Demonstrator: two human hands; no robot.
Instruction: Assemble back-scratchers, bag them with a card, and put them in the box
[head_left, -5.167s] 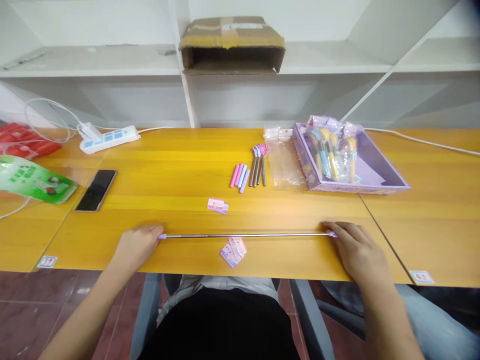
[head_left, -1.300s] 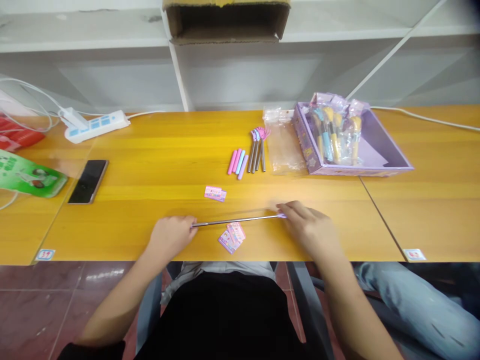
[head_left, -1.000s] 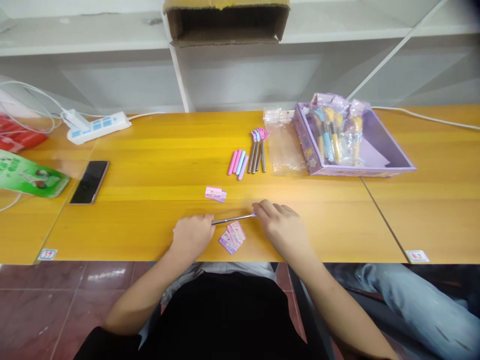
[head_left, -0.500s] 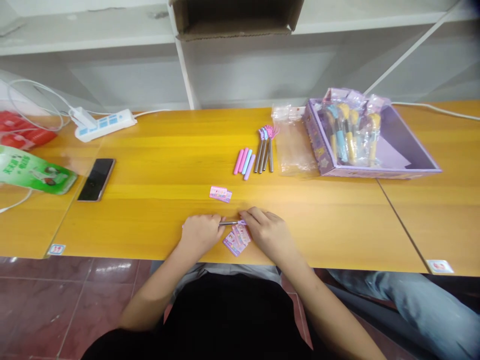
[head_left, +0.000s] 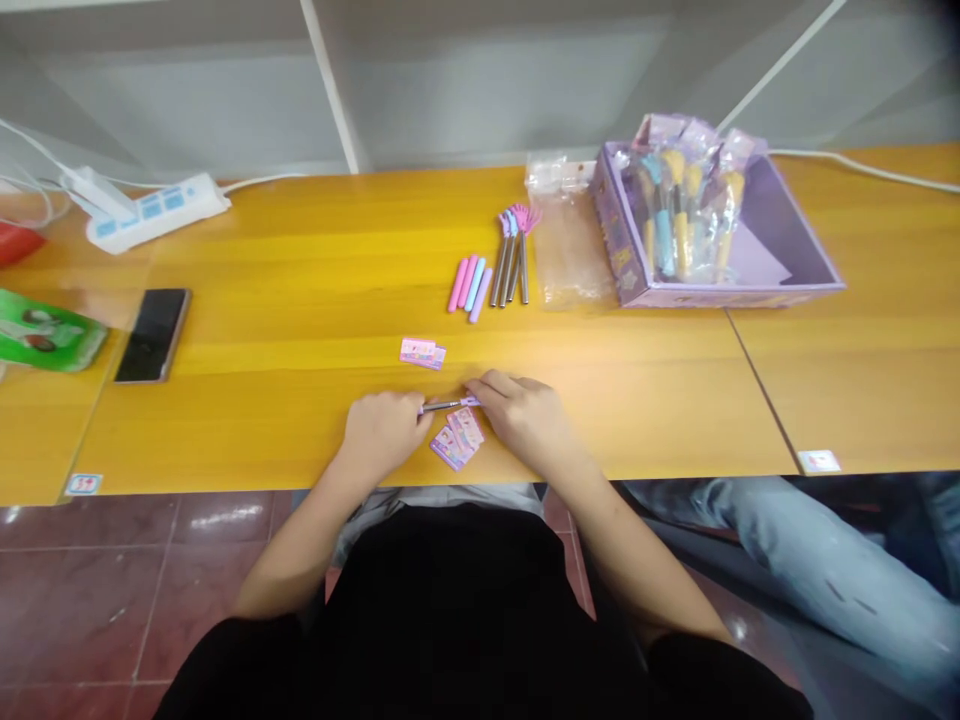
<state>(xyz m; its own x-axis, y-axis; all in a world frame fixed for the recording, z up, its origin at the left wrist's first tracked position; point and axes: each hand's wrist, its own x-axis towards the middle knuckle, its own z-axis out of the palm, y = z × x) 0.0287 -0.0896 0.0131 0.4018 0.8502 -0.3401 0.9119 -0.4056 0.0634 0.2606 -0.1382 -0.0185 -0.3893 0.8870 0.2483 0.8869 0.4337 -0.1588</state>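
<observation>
Near the table's front edge, my left hand [head_left: 384, 428] is closed around one end of a small back scratcher [head_left: 441, 406] with a thin metal rod. My right hand [head_left: 519, 412] pinches its purple head at the other end, fingers together. Just below the rod lie several pink and purple printed cards [head_left: 457, 440], overlapping. Another little pile of cards [head_left: 421, 352] sits farther back. Beyond it are several pink, blue and purple handles [head_left: 470, 284] in a row, beside several metal-rod back scratchers [head_left: 511, 270] with pink, blue and purple hand-shaped heads.
A clear plastic bag [head_left: 566, 240] lies against a purple box [head_left: 787, 290] holding several bagged brushes [head_left: 679, 215]. To the left are a phone [head_left: 154, 335], a power strip [head_left: 161, 212] and a green packet [head_left: 49, 332]. Another person's jeans-clad leg [head_left: 817, 570] is at the right.
The camera view has shifted, so everything sits higher and further left in the picture. Both hands keep their hold on the back scratcher, with a small length of purple now showing by the left hand.
</observation>
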